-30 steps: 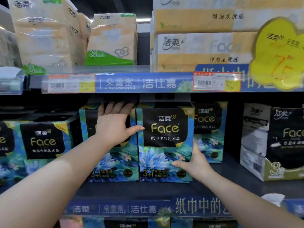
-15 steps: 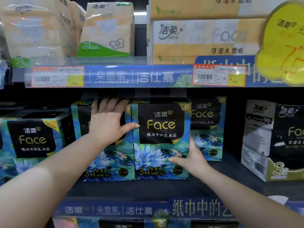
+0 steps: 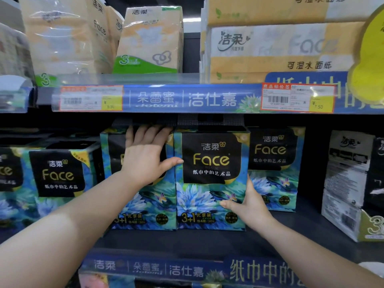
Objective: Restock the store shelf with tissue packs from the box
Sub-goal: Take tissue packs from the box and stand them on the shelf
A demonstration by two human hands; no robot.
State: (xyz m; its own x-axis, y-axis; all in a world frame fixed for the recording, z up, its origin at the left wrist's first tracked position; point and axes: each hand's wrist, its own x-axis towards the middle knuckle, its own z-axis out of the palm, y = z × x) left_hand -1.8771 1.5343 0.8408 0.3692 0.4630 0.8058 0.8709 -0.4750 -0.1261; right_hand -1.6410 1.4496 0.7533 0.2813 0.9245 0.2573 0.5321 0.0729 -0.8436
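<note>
While the left grip [image 3: 143, 161], released, presses flat on a blue tissue pack [image 3: 145, 206] on the shelf [image 3: 187, 242], the right grip [image 3: 247, 204] grasps the neighbouring pack [image 3: 209, 163] at its right edge.

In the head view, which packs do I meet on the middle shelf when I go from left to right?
Cut-off Face pack → set-back Face pack → pressed Face pack under the left hand → front Face pack held by the right hand → rear Face pack → black-and-white pack.
</note>
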